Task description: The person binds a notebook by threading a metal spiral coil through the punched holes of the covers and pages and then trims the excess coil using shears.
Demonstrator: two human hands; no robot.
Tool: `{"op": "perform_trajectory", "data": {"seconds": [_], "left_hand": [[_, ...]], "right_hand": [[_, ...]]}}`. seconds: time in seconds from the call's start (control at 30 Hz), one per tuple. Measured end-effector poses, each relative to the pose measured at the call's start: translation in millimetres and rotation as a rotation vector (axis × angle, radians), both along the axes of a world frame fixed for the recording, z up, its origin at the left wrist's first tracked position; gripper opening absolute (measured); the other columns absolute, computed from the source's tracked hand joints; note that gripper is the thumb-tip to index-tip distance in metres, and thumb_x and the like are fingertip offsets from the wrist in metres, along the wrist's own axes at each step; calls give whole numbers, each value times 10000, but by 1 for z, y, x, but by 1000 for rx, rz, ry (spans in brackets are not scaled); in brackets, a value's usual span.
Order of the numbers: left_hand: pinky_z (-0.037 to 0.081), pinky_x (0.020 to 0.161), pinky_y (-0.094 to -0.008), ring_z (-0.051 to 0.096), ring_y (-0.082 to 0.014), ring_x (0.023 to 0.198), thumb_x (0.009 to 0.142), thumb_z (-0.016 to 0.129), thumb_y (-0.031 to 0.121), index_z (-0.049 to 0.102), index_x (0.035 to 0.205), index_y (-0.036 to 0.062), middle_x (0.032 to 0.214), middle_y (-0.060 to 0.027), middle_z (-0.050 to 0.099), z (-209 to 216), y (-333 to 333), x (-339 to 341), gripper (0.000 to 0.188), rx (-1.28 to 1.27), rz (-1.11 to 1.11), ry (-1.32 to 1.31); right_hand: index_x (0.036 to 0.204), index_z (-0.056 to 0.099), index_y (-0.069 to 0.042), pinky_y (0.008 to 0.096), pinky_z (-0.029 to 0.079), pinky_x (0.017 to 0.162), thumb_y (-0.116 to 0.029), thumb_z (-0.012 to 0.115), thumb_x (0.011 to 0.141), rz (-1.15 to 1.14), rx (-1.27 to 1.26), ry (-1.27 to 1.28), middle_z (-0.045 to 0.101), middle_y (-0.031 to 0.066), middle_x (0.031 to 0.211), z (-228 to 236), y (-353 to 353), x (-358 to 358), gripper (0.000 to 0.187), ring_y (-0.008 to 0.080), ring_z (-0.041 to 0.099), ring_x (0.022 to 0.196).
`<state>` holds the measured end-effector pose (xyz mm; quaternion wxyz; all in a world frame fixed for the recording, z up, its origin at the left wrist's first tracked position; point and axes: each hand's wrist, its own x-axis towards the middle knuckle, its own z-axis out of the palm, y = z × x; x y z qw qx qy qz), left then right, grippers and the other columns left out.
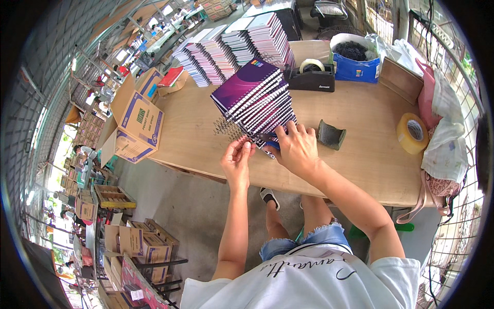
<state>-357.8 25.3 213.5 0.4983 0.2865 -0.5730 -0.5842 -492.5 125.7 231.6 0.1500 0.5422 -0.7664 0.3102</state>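
Note:
A leaning stack of purple spiral notebooks is fanned out on the table in front of me, white-edged pages and wire bindings toward me. My left hand is closed in a pinch at the near-left end of the stack, on a thin wire coil. Beside it, my right hand grips blue-handled pliers, their dark jaws pointing left toward the pinched fingers. Loose dark wire coils stick out left of the stack. How far the jaws are parted is too small to tell.
Taller notebook stacks stand behind, near a black tape dispenser and a blue box of dark wire. A curved dark green piece lies right of my hand. Yellow tape is far right; an open carton stands left.

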Motion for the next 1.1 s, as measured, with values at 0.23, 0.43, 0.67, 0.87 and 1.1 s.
{"op": "perform_trajectory", "data": {"seconds": [0.23, 0.43, 0.67, 0.87, 1.1], "left_hand": [[565, 752, -250, 653, -138, 811, 915, 626, 36, 614, 1045, -69, 939, -88, 647, 0, -3, 3, 167, 1, 18, -9], [563, 783, -263, 656, -144, 812, 907, 649, 70, 629, 1036, -41, 924, -76, 657, -1, -2, 1, 172, -31, 6, 0], [567, 748, -254, 658, -141, 794, 908, 633, 29, 618, 1024, -75, 917, -90, 652, 2, -2, 1, 156, -19, 29, -9], [569, 795, -276, 651, -145, 818, 916, 629, 56, 628, 1037, -54, 928, -79, 653, -2, -4, 0, 163, -30, 28, -15], [566, 796, -281, 641, -163, 845, 919, 625, 88, 610, 1080, -39, 973, -95, 632, -8, -3, 0, 206, 112, -25, 64]], "right_hand": [[1017, 595, 3, 520, 446, 743, -462, 664, 815, 29, 84, -103, 577, 210, 1017, 7, 6, 2, 512, 365, 600, 940], [950, 599, -36, 469, 469, 617, -474, 703, 781, 40, 75, -39, 609, 144, 854, 6, -7, 2, 481, 339, 647, 722], [959, 623, -16, 501, 448, 721, -446, 695, 788, 0, 47, -26, 590, 147, 964, 16, 2, 4, 468, 329, 611, 915], [984, 609, -30, 486, 459, 684, -463, 702, 777, -9, 75, 27, 590, 147, 945, 13, -3, 1, 489, 325, 610, 881], [936, 605, -42, 456, 496, 650, -443, 723, 763, 60, 225, -177, 613, 131, 866, 16, -6, -9, 452, 297, 647, 791]]}}
